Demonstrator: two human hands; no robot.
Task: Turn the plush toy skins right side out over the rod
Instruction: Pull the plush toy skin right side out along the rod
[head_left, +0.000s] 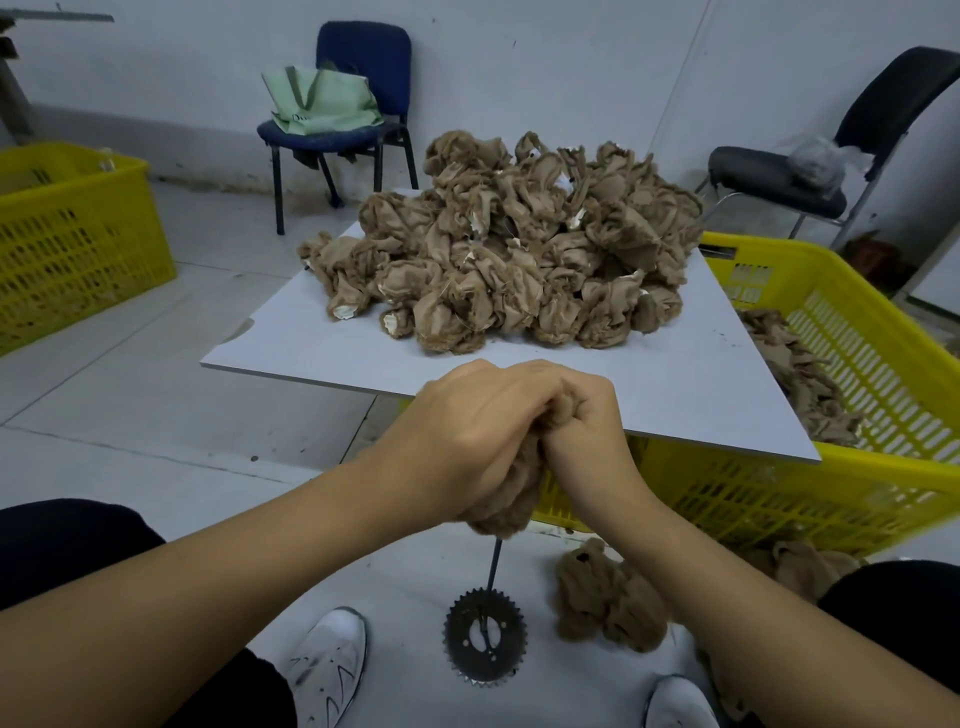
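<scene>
Plush skin (506, 493) bunched atop rod (493, 566), fingers of left hand (478, 421) and right hand (587, 415) curled around it

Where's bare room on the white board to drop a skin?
Free: the near strip of the board between the skin pile and the hands' edge, widest at the near-left corner, plus a wedge on the near right by the yellow crate. Crowded: the far half, under the pile.

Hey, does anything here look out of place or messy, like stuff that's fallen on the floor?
Mostly orderly. One furry brown plush skin lies on the floor beside the toothed base disc of the rod, not in the yellow crate or on the board's pile. It may simply be set there.
</scene>
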